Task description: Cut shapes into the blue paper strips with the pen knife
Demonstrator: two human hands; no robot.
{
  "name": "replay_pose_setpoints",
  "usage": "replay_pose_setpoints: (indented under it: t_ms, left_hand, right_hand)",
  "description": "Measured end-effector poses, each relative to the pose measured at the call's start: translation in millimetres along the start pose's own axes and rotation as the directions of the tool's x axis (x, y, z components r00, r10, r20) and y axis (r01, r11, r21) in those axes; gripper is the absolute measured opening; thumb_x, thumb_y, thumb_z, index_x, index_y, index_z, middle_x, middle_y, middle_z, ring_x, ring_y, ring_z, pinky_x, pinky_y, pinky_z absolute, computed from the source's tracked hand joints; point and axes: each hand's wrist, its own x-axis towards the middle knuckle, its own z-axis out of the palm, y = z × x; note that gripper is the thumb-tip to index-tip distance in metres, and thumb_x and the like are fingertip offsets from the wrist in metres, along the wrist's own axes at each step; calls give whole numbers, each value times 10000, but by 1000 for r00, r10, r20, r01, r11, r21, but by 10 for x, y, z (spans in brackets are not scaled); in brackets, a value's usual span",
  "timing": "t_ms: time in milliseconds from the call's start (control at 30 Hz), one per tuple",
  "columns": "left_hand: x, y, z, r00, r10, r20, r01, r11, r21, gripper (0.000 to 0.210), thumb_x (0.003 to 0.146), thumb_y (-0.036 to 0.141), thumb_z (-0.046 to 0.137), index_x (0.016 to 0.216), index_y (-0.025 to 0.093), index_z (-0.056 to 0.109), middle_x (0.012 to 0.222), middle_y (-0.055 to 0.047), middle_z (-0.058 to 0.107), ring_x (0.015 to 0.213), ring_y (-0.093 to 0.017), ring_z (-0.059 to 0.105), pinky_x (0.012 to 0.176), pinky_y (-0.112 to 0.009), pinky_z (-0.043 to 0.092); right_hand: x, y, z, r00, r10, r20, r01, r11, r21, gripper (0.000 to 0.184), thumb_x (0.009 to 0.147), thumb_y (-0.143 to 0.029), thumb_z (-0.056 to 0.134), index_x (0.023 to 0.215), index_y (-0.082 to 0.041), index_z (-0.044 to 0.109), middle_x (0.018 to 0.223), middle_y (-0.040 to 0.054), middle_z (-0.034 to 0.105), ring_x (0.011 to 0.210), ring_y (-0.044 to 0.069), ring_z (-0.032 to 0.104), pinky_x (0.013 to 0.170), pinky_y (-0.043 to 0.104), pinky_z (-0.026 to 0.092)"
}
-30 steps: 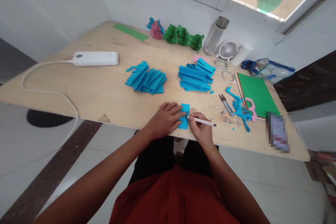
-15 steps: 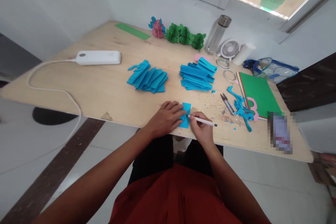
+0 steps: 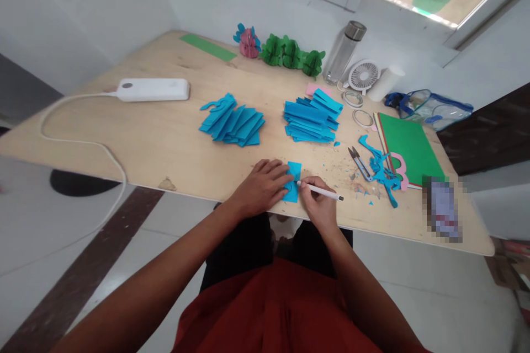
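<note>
A small blue paper piece (image 3: pixel 293 191) lies near the table's front edge, with a drawn line faintly visible on it. My left hand (image 3: pixel 265 187) lies flat over its left part, fingers stretched out. In my right hand (image 3: pixel 321 204) is a white pen (image 3: pixel 321 191), its tip at the paper's right side. Beyond my hands are two piles of folded blue paper, a left pile (image 3: pixel 234 124) and a right pile (image 3: pixel 310 120). Small thread snips (image 3: pixel 359 164) lie to the right, beside curly blue paper scraps (image 3: pixel 380 168).
Green and coloured sheets (image 3: pixel 409 149) lie at the right, near a pixelated object (image 3: pixel 442 209). Along the wall stand green paper shapes (image 3: pixel 290 54), a glass bottle (image 3: pixel 344 55) and a small fan (image 3: pixel 363 75). A white power bank (image 3: pixel 154 90) with a cable lies left.
Both hands, the pen and the blue paper piece look almost unchanged. The camera view has shifted very slightly.
</note>
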Motion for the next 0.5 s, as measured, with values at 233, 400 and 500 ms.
replay_pose_setpoints:
  t_ms: [233, 400, 500]
  left_hand:
    - [-1, -6, 2, 1000, 3, -10, -3, 1000, 2, 296, 934, 283, 518, 1201, 206, 617, 1312, -104, 588, 1229, -292, 479, 1046, -477, 358]
    - [0, -7, -1, 1000, 13, -20, -13, 1000, -5, 285, 932, 281, 508, 1179, 202, 624, 1293, -104, 597, 1212, -289, 489, 1050, -482, 360]
    - [5, -10, 1, 1000, 17, -24, -17, 1000, -10, 286, 934, 286, 500, 1181, 205, 621, 1288, -104, 597, 1214, -291, 485, 1045, -484, 361]
  right_hand:
    - [-5, -21, -16, 1000, 19, -10, -18, 999, 31, 171, 864, -352, 578, 824, -212, 666, 719, 5, 678, 613, 141, 580, 580, 255, 451]
    - [-16, 24, -20, 999, 38, 22, -39, 998, 43, 149, 857, -335, 590, 826, -214, 671, 747, 9, 690, 623, 141, 580, 593, 263, 447]
    - [-11, 30, -14, 998, 48, 27, -49, 998, 46, 142, 857, -328, 591, 827, -216, 673, 745, 7, 687, 623, 142, 578, 588, 264, 437]
